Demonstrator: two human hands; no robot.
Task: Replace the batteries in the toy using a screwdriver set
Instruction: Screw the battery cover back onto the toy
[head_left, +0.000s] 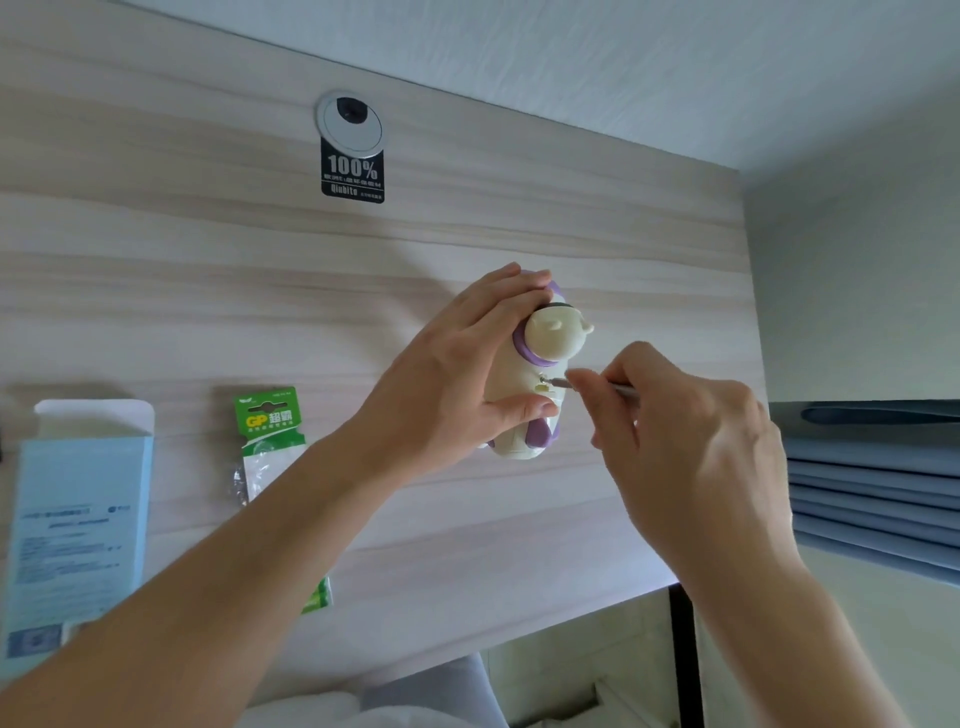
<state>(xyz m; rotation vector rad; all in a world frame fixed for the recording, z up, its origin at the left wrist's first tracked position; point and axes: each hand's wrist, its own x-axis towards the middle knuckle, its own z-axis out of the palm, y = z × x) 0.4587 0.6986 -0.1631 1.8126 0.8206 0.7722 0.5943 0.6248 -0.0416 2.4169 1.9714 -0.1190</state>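
A cream and purple toy figure (540, 358) stands on the wooden desk (260, 291), right of centre. My left hand (467, 364) grips its body, fingers over the top and thumb on the lower front. My right hand (675, 415) pinches a thin silver screwdriver (558, 383). Its tip touches a small screw on the toy's side. Most of the shaft is hidden by my fingers. A green battery pack (270, 431) lies on the desk to the left.
A pale blue opened box (78, 519) lies at the desk's left edge. A round cable grommet (350, 124) with a black sticker sits at the back. Blue curtain folds (872, 493) hang past the desk's right edge.
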